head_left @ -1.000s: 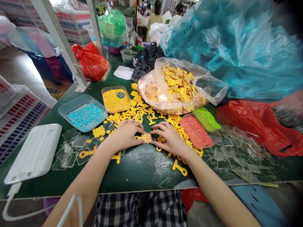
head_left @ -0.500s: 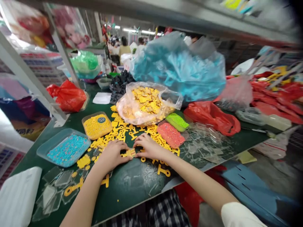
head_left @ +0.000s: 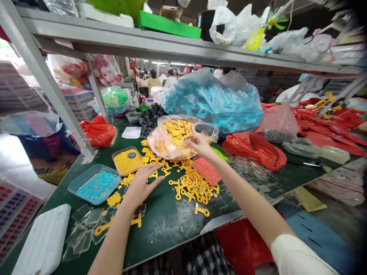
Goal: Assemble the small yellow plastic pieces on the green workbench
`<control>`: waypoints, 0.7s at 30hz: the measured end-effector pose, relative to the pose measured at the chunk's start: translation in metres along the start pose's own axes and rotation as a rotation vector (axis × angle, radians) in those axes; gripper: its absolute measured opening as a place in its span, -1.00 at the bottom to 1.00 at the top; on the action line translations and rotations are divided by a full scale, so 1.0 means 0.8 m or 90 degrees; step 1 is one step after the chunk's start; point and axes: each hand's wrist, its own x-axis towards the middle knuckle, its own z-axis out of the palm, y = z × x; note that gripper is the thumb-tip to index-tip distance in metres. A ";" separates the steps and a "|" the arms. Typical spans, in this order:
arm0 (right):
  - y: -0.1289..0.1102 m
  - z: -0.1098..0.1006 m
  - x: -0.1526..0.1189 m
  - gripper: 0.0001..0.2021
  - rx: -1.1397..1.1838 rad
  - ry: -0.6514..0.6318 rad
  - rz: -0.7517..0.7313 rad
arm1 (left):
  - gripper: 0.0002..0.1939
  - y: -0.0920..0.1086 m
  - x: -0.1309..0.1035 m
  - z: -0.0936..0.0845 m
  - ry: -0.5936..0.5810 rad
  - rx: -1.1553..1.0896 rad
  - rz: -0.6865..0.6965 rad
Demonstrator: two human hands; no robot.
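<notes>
Your right hand is covering part of clear bag; whether fingertips are touching yellow pieces inside, you can't tell. Your right forearm is hiding part of green beads. Your left forearm is blocking part of yellow T-shaped piece and running out past bottom edge. Same edge is cutting off white power bank, your sleeve and plaid cloth. Distant people are showing too small for detail.
</notes>
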 end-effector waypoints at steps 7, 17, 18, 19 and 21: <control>0.003 -0.007 0.020 -0.63 -0.262 0.081 0.013 | -0.66 -0.031 -0.003 0.006 0.071 0.098 -0.046; 0.007 0.093 -0.054 -0.79 -0.491 -0.116 -0.088 | -0.70 -0.042 -0.006 0.001 0.089 0.250 -0.184; 0.008 0.098 -0.052 -0.79 -0.496 -0.125 -0.091 | -0.70 -0.040 -0.005 0.006 0.056 0.247 -0.173; 0.009 0.102 -0.050 -0.80 -0.496 -0.134 -0.096 | -0.71 -0.037 -0.005 0.013 0.024 0.243 -0.159; 0.009 0.108 -0.048 -0.82 -0.483 -0.152 -0.116 | -0.74 -0.034 -0.006 0.030 -0.026 0.238 -0.136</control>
